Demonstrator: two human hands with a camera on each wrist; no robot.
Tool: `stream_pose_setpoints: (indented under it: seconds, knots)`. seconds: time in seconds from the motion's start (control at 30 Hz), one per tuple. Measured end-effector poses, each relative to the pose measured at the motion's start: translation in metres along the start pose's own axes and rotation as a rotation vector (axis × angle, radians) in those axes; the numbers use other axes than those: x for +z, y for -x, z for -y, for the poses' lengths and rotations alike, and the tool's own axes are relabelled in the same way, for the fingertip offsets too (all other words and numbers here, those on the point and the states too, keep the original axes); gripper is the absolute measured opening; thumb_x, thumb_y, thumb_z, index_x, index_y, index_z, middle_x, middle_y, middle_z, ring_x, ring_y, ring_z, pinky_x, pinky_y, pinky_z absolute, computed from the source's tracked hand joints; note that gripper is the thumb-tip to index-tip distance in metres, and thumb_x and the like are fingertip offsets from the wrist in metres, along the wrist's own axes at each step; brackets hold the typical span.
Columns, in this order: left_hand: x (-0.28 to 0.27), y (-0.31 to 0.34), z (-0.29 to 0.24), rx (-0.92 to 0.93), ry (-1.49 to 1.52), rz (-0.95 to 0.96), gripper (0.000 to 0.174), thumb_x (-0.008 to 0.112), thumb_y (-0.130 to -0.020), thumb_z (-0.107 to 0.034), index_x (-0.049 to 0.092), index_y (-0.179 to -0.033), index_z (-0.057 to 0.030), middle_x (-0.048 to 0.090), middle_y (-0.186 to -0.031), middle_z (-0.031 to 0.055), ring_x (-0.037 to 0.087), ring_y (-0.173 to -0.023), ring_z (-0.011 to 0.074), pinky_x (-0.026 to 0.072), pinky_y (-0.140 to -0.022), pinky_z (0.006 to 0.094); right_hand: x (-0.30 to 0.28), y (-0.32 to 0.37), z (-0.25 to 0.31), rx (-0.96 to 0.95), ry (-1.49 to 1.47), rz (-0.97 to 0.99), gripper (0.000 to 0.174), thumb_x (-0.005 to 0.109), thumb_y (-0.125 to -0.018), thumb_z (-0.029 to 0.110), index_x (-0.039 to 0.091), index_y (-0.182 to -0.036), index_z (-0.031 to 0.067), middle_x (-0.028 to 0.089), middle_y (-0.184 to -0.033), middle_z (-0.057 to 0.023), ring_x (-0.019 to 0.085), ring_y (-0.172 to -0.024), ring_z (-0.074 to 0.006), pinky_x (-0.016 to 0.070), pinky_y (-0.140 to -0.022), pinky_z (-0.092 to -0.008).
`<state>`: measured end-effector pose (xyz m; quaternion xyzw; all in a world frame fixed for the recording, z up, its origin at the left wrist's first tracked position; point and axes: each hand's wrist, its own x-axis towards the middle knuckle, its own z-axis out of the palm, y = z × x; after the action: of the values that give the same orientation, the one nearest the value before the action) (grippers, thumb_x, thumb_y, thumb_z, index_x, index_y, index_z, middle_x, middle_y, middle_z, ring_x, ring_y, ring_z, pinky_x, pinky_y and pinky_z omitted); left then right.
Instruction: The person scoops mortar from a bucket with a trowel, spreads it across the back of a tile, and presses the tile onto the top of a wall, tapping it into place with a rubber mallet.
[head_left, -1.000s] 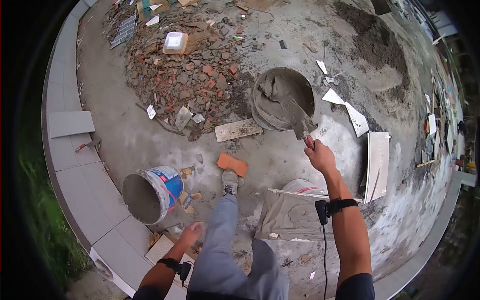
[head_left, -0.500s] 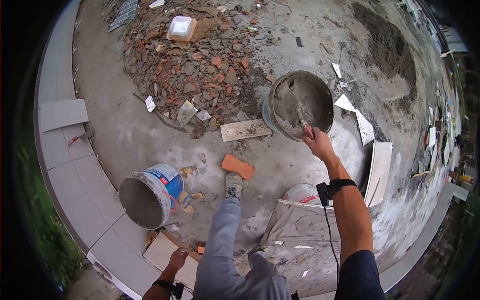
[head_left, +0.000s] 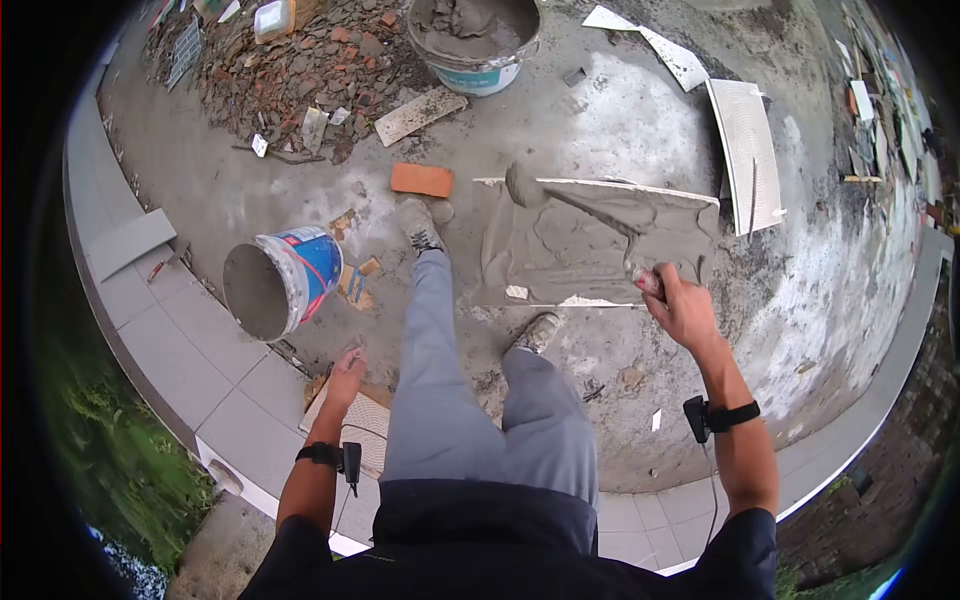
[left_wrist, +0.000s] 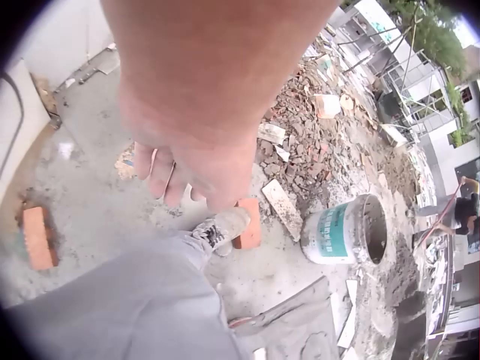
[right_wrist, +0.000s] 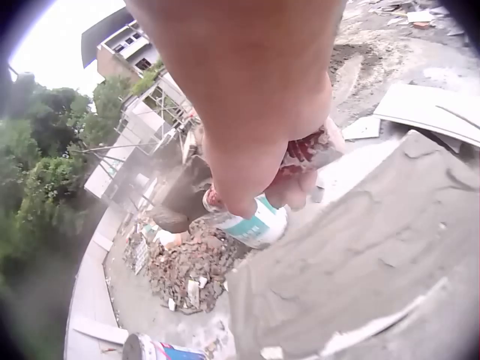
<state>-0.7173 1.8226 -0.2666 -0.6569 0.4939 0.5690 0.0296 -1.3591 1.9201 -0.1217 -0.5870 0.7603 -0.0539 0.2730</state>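
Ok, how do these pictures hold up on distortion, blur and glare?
Head: fisheye distortion curves the tiled ledge, with black corners. Left wrist: hazy, soft on the left hand and grey trousers. Right wrist: sky blown out white, trees soft.

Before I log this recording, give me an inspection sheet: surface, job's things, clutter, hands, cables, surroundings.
Surface: grey concrete floor, with whitish patches.
Job's things: trowel, smeared with grey mix, over a panel coated in similar mix; more in the teal-and-white bucket.
Clutter: rubble heap, orange brick beside a shoe, blue-and-white bucket.
Hands: right hand grips the trowel; left hand hangs loose, holding nothing visible.
Cables: thin cable at each wrist camera.
Surroundings: tiled ledge, greenery; left wrist view, a distant person.
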Motion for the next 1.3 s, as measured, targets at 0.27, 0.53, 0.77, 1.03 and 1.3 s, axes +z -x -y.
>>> stream_pose_setpoints:
  seconds: [0.27,0.53,0.77,1.03,1.3]
  knots:
    - [0.046,0.084,0.008,0.004,-0.263,0.145,0.040,0.061,-0.094,-0.021,0.057,-0.126,0.0023,0.066,-0.118,0.0172,0.061,-0.111,0.0244,0.0456,-0.098,0.0331,0.130,0.141,-0.046,0.275,0.121,0.155,0.027,0.063,-0.084,0.019,0.044,-0.100,0.0077,0.068,-0.087,-0.0166,0.068,-0.076,-0.0378,0.0527,-0.064,-0.0484]
    - [0.062,0.086,0.000,-0.025,-0.220,0.185,0.039,0.062,-0.096,-0.023,0.058,-0.125,0.0027,0.066,-0.116,0.0151,0.061,-0.109,0.0212,0.0458,-0.097,0.0326,0.163,0.118,0.028,0.802,-1.185,0.132,0.041,0.057,-0.095,0.045,0.051,-0.084,0.0062,0.056,-0.066,-0.0069,0.054,-0.052,-0.0210,0.0441,-0.047,-0.0375]
    - [0.061,0.105,0.083,-0.124,-0.099,0.229,0.038,0.062,-0.095,-0.022,0.059,-0.124,0.0015,0.068,-0.111,0.0131,0.062,-0.103,0.0191,0.0471,-0.093,0.0315,0.252,0.121,0.141,0.797,-1.038,0.064,0.047,0.051,-0.098,0.049,0.053,-0.089,0.0029,0.061,-0.063,-0.0136,0.060,-0.049,-0.0257,0.0481,-0.046,-0.0391]
    - [0.038,0.104,0.105,-0.164,-0.144,0.266,0.035,0.063,-0.093,-0.015,0.060,-0.124,0.0007,0.067,-0.107,0.0098,0.062,-0.101,0.0166,0.0471,-0.091,0.0288,0.236,0.144,0.095,0.667,-0.173,0.192,0.045,0.052,-0.097,0.046,0.048,-0.109,0.0031,0.069,-0.089,-0.0261,0.067,-0.081,-0.0452,0.0522,-0.071,-0.0553]
    - [0.057,0.098,0.065,-0.127,-0.064,0.230,0.038,0.062,-0.094,-0.013,0.057,-0.126,0.0054,0.066,-0.109,0.0080,0.060,-0.104,0.0145,0.0455,-0.094,0.0270,0.229,0.184,-0.018,0.850,-0.054,-0.111,0.043,0.052,-0.097,0.046,0.048,-0.104,0.0036,0.067,-0.077,-0.0237,0.067,-0.074,-0.0437,0.0509,-0.069,-0.0561]
